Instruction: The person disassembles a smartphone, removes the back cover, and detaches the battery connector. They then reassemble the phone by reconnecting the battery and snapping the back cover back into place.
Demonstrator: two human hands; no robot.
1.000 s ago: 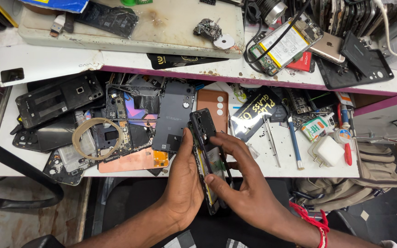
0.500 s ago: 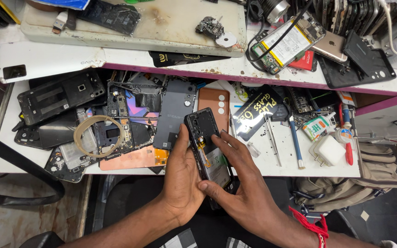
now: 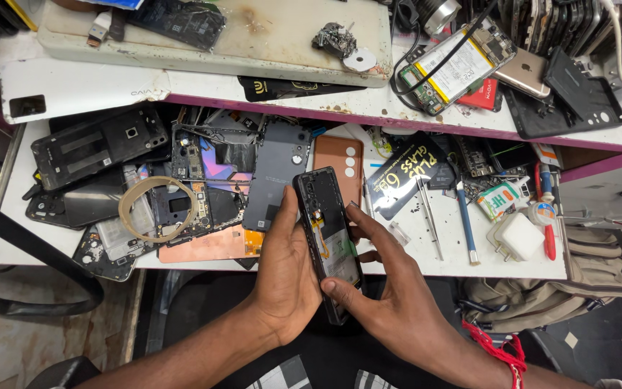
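An opened phone [image 3: 329, 241], back cover off, is held at the centre of the frame between both hands. The left hand [image 3: 287, 277] is wrapped along its left edge; the right hand [image 3: 390, 302] is closed on the lower right, thumb pressed on the exposed interior. Just beyond it a grey back cover [image 3: 276, 173] and a brown cover [image 3: 340, 160] are seen, with tweezers [image 3: 428, 212] to the right. A slip of the thumb could likely tear the orange flex inside.
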